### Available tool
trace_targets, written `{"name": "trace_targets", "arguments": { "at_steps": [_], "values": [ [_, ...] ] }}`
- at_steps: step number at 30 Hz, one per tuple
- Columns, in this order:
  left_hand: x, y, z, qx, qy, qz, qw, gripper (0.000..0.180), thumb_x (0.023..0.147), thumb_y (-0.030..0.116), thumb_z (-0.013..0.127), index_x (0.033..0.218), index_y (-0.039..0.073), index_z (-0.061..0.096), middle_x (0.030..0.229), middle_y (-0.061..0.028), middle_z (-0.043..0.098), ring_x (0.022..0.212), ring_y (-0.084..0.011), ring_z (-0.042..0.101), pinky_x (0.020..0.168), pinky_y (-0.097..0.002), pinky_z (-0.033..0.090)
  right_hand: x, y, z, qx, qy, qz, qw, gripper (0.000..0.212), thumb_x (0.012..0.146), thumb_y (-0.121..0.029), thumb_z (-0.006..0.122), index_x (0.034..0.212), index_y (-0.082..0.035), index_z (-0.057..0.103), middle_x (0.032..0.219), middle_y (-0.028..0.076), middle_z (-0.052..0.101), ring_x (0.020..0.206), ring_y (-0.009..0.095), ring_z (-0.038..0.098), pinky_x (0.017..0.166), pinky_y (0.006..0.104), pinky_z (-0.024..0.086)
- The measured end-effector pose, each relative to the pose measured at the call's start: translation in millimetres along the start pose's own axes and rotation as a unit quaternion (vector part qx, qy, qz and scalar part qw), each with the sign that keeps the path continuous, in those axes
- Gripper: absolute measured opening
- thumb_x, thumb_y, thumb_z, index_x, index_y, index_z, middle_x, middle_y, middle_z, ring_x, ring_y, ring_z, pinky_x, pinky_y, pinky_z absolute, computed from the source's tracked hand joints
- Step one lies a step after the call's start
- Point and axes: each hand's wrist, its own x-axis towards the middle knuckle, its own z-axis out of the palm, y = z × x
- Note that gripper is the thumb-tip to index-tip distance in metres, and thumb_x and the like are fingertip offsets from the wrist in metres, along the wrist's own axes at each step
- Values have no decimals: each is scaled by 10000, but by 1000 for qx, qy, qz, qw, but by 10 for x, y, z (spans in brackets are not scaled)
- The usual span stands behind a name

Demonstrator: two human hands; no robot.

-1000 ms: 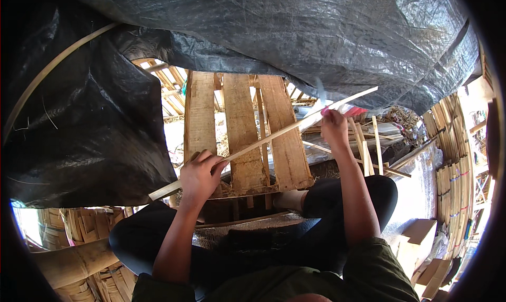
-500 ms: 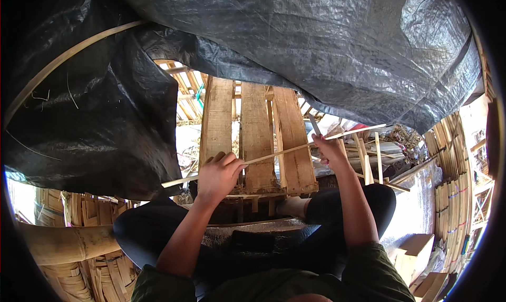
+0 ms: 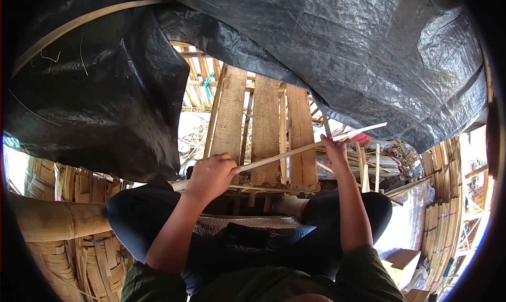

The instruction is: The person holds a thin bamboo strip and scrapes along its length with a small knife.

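A long pale bamboo strip (image 3: 279, 156) slants across in front of me, its right end higher than its left. My left hand (image 3: 212, 176) is closed round the strip toward its left part, knuckles up. Farther right, my right hand (image 3: 336, 153) is closed on a knife, whose handle is hidden in the fist. The narrow grey knife blade (image 3: 326, 125) points away from me, and the strip crosses at its base by my right fingers. Beneath the strip lie wooden planks (image 3: 265, 124), side by side with gaps between them.
Black tarpaulin (image 3: 327, 36) hangs over the far side and droops at the left. A curved bamboo strip (image 3: 87, 18) lies against it. At the left is a thick bamboo pole (image 3: 60, 217); bundled bamboo slats (image 3: 441, 217) stand at the right. My bent legs frame the planks' near end.
My left hand has shifted slightly left, and my right hand slightly right along the strip. The whole view has turned a little, so the planks and tarpaulin appear shifted.
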Motion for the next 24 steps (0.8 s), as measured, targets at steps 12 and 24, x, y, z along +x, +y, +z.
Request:
{"name": "trace_targets", "arguments": {
  "at_steps": [12, 24],
  "values": [
    [251, -120, 327, -1, 84, 55, 995, 153, 885, 218, 691, 830, 76, 688, 816, -68, 610, 827, -291, 635, 727, -425, 503, 216, 148, -64, -73, 27, -42, 996, 296, 963, -272, 592, 832, -7, 590, 567, 45, 520, 403, 156, 489, 377, 334, 399],
    [394, -82, 408, -27, 91, 42, 995, 216, 835, 298, 762, 799, 87, 733, 767, -35, 617, 721, -248, 628, 646, -378, 502, 648, 436, -200, -250, 86, -194, 945, 370, 1000, -288, 518, 862, 28, 652, 526, 102, 537, 455, 189, 547, 449, 376, 415]
  ]
}}
